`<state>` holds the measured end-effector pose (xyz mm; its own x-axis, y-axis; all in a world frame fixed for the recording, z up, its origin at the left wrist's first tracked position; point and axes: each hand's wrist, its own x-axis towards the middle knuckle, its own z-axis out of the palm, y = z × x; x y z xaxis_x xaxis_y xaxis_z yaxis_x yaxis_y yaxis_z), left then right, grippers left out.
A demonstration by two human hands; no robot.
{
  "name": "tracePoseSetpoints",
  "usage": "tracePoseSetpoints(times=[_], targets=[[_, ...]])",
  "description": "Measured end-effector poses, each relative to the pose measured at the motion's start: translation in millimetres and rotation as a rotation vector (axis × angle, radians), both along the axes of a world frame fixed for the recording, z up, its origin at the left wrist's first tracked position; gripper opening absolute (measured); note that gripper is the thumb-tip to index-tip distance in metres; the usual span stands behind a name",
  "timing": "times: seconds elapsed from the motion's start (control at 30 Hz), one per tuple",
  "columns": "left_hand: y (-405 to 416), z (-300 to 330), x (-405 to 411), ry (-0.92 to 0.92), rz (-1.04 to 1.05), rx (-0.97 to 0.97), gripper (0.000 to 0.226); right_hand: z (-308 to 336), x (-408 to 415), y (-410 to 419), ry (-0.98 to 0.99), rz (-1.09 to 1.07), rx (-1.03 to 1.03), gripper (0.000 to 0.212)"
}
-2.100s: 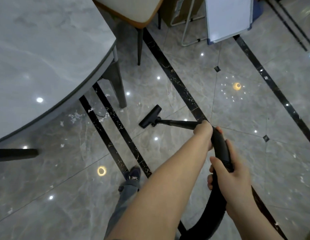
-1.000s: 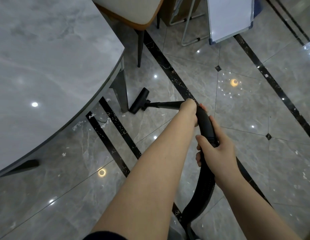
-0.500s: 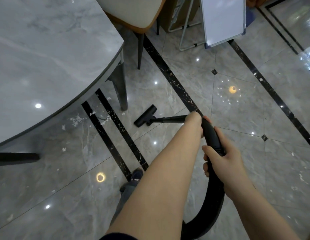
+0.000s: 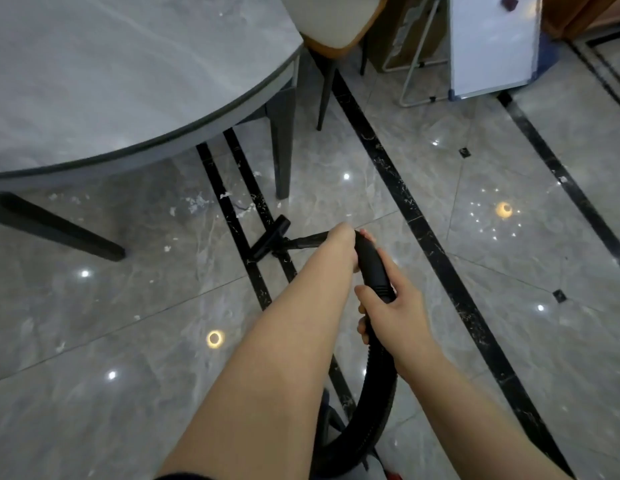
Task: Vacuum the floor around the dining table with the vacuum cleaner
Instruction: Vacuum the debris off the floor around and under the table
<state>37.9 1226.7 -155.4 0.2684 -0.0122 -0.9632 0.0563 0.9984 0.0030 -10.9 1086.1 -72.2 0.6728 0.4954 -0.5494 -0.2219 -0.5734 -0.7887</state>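
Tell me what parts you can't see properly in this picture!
All in the head view:
- Black vacuum tube: its near end is hidden by the left hand.
- Ribbed black hose: runs off the bottom edge, so the vacuum's body is mostly cut off.
- Grey marble dining table: cut by the left and top edges.
- White scraps on the floor: too small to identify.
- Right hand: fingertips hidden round the hose.

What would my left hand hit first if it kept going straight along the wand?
Probably the black floor nozzle, just ahead of the left hand gripping the black vacuum wand; depth is unclear.
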Motion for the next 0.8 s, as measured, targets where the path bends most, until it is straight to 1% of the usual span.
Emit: tracePoseSetpoints(times=[0.07, 0.1, 0.17, 0.23, 0.27, 0.37, 0.4, 0.47, 0.5, 0.63, 0.7, 0.8], targets=[[9, -3, -27, 0.032, 0.065, 0.063, 0.031, -4, -16, 7, 0.005, 0.039, 0.022, 0.076], [11, -8, -39, 0.017, 0.126, 0.061, 0.031, -6, -24, 11, 0.019, 0.053, 0.036, 0.075], [16, -13, -63, 0.049, 0.164, 0.088, 0.033, -11, -42, 18, 0.046, 0.092, 0.049, 0.074], [21, -16, -83, 0.066, 0.151, 0.110, 0.034, -17, -62, 21, 0.055, 0.122, 0.047, 0.072], [20, -16, -94, 0.072, 0.155, 0.092, 0.034, -18, -70, 20, 0.061, 0.122, 0.040, 0.072], [18, -20, -118, 0.014, 0.106, 0.076, 0.035, -20, -92, 16, 0.067, 0.116, 0.031, 0.071], [18, -22, -125, 0.026, 0.072, 0.096, 0.036, -19, -100, 15, 0.061, 0.114, 0.023, 0.071], [20, -25, -140, 0.023, 0.041, 0.077, 0.037, -19, -119, 17, 0.050, 0.113, 0.009, 0.071], [23, -27, -148, 0.016, 0.063, 0.051, 0.037, -18, -129, 20, 0.046, 0.110, 0.007, 0.072], [51, -23, -184, -0.070, 0.135, 0.089, 0.038, -16, -164, 45, 0.006, 0.135, 0.019, 0.072], [70, -27, -203, -0.060, 0.147, 0.123, 0.035, -20, -182, 63, -0.002, 0.147, 0.025, 0.073], [104, -31, -238, -0.075, 0.190, 0.117, 0.034, -30, -210, 95, 0.006, 0.174, 0.027, 0.072]])
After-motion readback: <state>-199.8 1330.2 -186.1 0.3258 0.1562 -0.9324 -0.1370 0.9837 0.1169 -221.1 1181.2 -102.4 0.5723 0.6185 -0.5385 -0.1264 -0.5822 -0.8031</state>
